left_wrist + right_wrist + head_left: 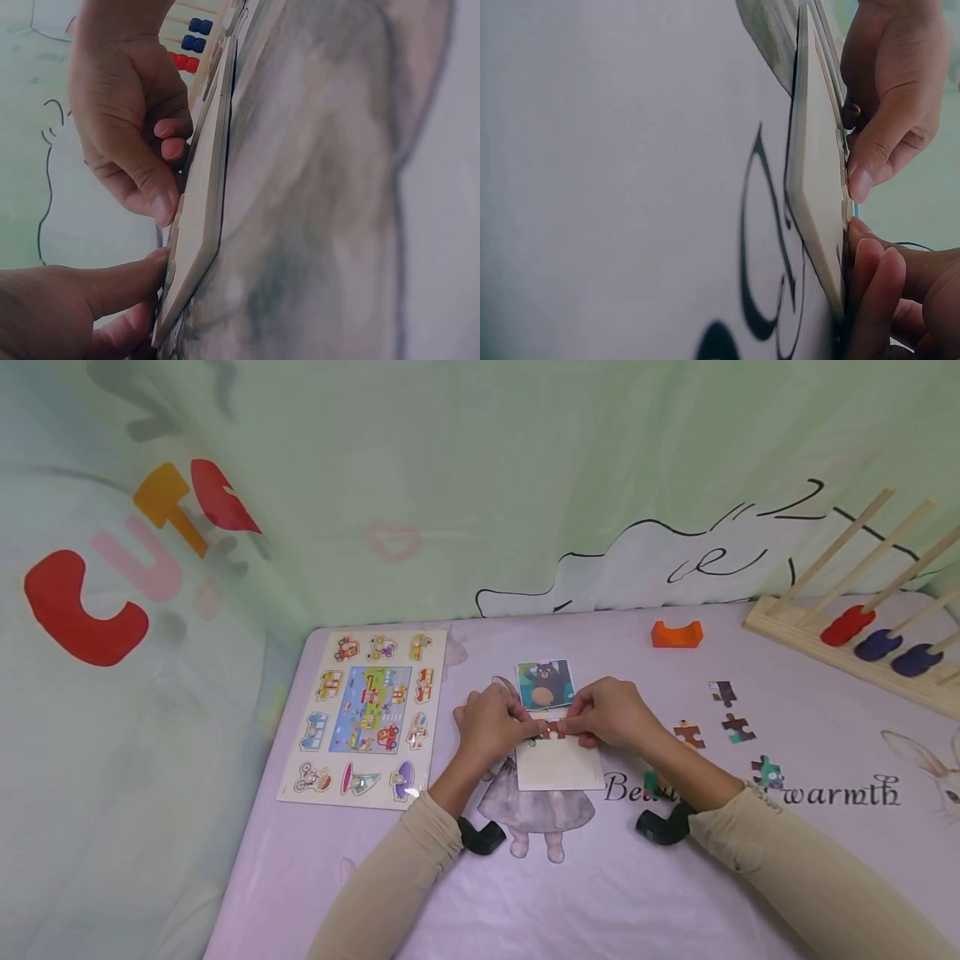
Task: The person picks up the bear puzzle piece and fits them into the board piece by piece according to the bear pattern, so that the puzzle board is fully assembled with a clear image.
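We see the left hand and right hand pinching the brown piece on the board, maybe to keep it straight, beside the bear card.

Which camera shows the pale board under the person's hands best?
The head view. It looks down on the pale board, so most of its face shows, clear of the left hand and right hand. Both wrist views show it at a low slant: an edge and a narrow strip of face.
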Demonstrator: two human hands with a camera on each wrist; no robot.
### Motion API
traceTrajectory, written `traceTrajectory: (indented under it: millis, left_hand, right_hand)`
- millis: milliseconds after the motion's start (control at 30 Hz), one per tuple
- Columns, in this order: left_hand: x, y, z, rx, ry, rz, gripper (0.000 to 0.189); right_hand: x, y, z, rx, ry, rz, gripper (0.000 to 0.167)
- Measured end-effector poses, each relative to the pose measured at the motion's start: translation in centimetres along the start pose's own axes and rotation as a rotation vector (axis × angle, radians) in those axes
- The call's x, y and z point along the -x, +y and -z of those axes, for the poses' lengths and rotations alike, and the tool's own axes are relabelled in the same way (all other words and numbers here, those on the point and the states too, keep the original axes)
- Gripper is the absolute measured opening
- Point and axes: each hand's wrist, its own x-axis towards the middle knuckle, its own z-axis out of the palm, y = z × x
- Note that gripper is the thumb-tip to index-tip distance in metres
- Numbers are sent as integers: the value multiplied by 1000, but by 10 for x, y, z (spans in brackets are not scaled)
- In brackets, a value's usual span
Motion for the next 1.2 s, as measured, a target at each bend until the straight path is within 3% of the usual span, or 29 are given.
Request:
traceTrajectory:
  millis: [567,900,1200]
  left_hand:
    - [0,0,0,-15,9,-2,28]
    - [1,1,0,-11,13,7,28]
    - [2,1,1,1,14,0,29]
  right_hand:
    - [4,4,6,-34,-11,4,24]
    - [15,12,28,-10,52,37,23]
    - [26,23,53,16,111,12,26]
